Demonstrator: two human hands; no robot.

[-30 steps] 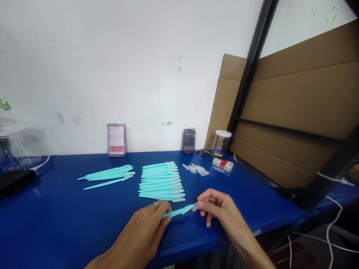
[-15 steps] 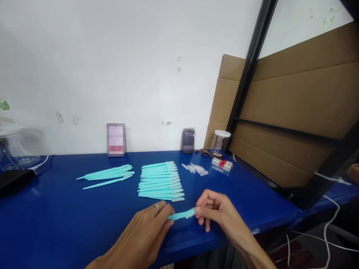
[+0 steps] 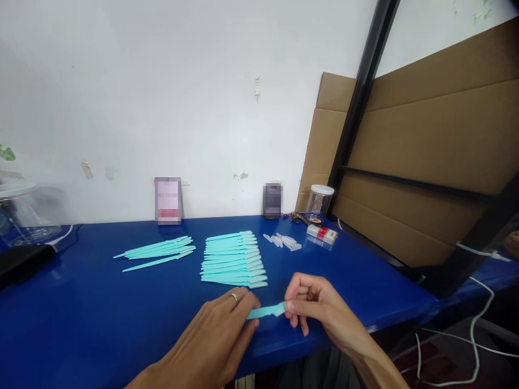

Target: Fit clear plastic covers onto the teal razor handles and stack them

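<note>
A turquoise stick-like tool [image 3: 265, 312] is held level between both hands above the front of the blue table. My left hand [image 3: 221, 329], with a ring on one finger, grips its left end. My right hand [image 3: 312, 305] pinches the right end between thumb and forefinger, where a pale tip shows. Behind the hands lies a stacked row of several turquoise tools [image 3: 231, 259] with whitish right ends. Farther left is a looser group of several turquoise tools [image 3: 156, 249]. Small translucent caps [image 3: 284, 241] lie right of the row.
A red and white box [image 3: 321, 234] and a lidded clear jar [image 3: 319, 202] stand at the back right. Two blurred cards [image 3: 167, 201] lean on the wall. At left are a large clear jar [image 3: 22, 216] and a black object [image 3: 26, 263].
Both hands still hold the same tool. My left hand has shifted slightly right along it, closer to my right hand. The view has moved a little.
</note>
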